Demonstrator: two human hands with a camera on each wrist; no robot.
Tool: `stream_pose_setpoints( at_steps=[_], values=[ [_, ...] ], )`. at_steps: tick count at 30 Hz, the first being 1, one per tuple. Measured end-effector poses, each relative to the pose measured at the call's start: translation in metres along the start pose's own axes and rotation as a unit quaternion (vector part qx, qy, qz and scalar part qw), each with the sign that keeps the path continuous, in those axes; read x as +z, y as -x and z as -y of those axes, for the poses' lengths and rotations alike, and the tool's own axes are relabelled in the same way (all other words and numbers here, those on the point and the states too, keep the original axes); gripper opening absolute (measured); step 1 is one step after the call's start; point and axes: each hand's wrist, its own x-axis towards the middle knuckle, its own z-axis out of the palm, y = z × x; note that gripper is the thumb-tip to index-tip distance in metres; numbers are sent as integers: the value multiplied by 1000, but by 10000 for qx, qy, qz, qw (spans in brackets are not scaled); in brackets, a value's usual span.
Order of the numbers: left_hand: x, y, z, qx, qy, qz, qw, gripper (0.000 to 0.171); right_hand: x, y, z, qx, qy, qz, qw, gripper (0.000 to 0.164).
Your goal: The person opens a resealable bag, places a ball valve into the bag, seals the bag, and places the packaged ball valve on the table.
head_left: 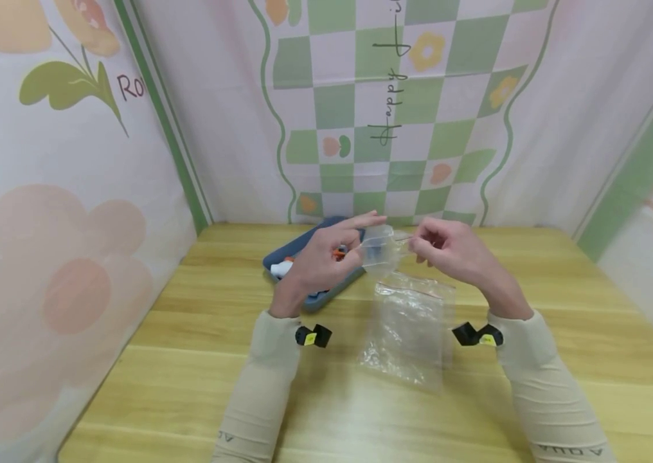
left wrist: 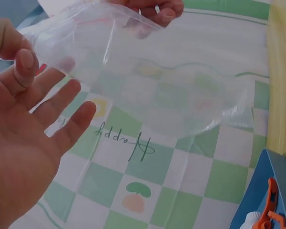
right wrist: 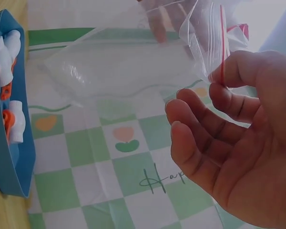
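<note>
Between both hands hangs a clear zip bag [right wrist: 109, 62] with a red line along its seal. My left hand [head_left: 326, 257] pinches one side of its mouth between thumb and index finger, the other fingers spread. At the opposite side, my right hand [head_left: 450, 251] pinches the red-lined edge between thumb and index finger, its remaining fingers loosely bent. The bag's mouth stands partly spread, and nothing shows inside it. Below the hands, more clear zip bags [head_left: 407, 334] lie flat on the wooden table [head_left: 187, 360].
Behind my left hand stands a blue tray [head_left: 315, 305], partly covered by it in the head view. It holds several white plastic pieces [right wrist: 17, 121] and orange pieces [left wrist: 271, 191]. A patterned curtain [head_left: 338, 109] hangs at the table's back edge.
</note>
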Motion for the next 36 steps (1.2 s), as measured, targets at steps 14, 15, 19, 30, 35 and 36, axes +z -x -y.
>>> stream_pose_setpoints(
  at_steps=[14, 15, 19, 30, 35, 36],
  values=[
    [8, -1, 0, -630, -28, -780, 9950, 27, 1, 2, 6, -512, -1065, 107, 9929, 14],
    [8, -1, 0, -662, -30, -812, 9945, 26, 2, 1, 3, -534, -1118, 78, 9923, 17],
    [7, -2, -2, -744, 20, -918, 9930, 22, 2, 1, 1, -787, -1043, 153, 9913, 47],
    [4, -6, -35, -445, 433, -946, 9936, 16, 9, -3, 3, -939, -817, 696, 9898, 113],
    [6, -7, -36, -385, 876, -720, 9928, 17, 14, -3, 3, -976, -924, 801, 9877, 117],
    [7, -7, -35, -384, 970, -642, 9925, 18, 15, -4, 3, -982, -946, 773, 9876, 116]
  ],
)
